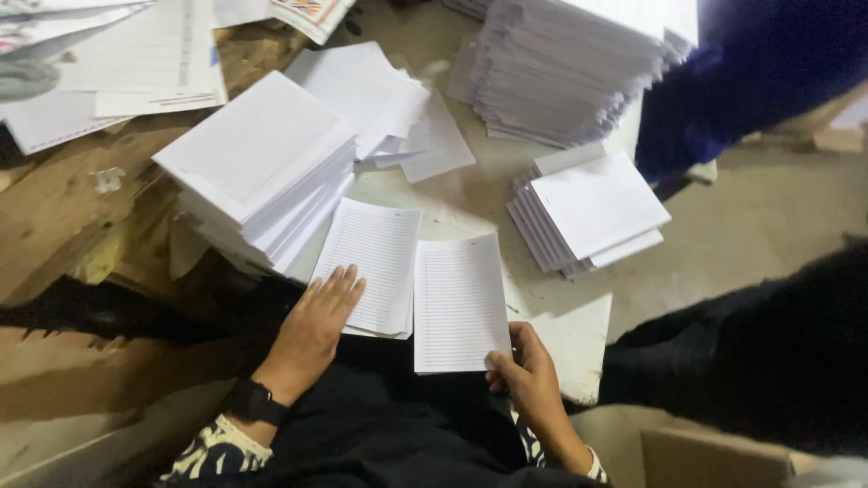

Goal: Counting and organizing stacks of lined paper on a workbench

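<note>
My left hand (312,330), with a black watch on the wrist, lies flat with fingers spread on the lower left corner of a small pile of lined sheets (375,262). My right hand (527,370) pinches the lower right corner of a second set of lined sheets (459,303), which lies beside the first on the white table (565,339). Both piles rest near the table's front edge, above my dark lap.
A thick stack of lined paper (262,167) stands left of the piles. A smaller stack (588,212) sits to the right, a tall stack (570,68) at the back, loose sheets (389,108) between. Another person in blue (750,81) stands at the upper right.
</note>
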